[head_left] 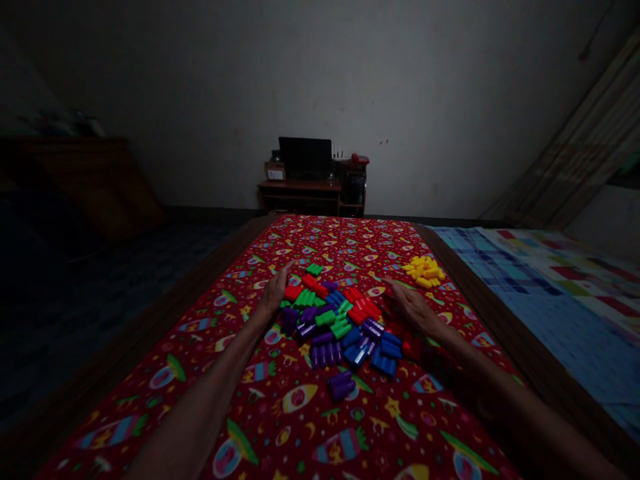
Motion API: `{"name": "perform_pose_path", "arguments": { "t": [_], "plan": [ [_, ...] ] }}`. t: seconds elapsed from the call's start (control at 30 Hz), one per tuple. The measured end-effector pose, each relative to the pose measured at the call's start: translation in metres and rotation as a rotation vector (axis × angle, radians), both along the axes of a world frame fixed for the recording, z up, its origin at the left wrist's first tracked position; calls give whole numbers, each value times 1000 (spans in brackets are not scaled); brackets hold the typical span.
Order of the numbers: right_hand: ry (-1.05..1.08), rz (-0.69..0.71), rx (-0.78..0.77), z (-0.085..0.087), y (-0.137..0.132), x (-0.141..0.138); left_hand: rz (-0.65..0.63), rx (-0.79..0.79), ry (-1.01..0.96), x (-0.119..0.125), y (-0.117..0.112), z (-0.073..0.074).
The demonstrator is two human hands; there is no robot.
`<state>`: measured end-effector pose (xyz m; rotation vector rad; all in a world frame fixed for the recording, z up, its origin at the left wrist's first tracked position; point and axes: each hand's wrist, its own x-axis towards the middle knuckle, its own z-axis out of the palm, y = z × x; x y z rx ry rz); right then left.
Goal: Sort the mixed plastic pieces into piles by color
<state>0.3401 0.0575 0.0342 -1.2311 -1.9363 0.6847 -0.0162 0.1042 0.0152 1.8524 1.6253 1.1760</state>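
Plastic toy blocks in red, green, purple and blue lie heaped between the hands. Left hand: open, palm down, empty, just beside the heap. Right hand: open, palm down, empty, at the heap's right edge. Yellow blocks lie ahead of the right hand on a red printed sheet. Beyond stands a wooden desk with a monitor.
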Motion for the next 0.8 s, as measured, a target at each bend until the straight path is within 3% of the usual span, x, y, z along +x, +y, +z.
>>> {"name": "perform_pose_path", "arguments": {
  "t": [0.13,0.2,0.3,0.43,0.57,0.73,0.8],
  "plan": [
    [-93,-122,13,-44,-49,32,-131,-100,137,13,42,14],
    [-125,-127,48,-57,-59,24,-228,-145,165,27,54,18],
    [-137,-112,95,-61,-52,-10,-409,-197,210,48,50,20],
    [-34,-40,149,-51,-28,-67,-566,-210,252,59,18,24],
    [120,59,95,-38,-15,-101,-563,-128,325,51,-20,36],
    [284,44,42,-14,-3,-88,-352,175,480,60,-92,55],
    [247,-4,57,-6,7,-77,-461,275,590,79,-129,53]
  ]
}}
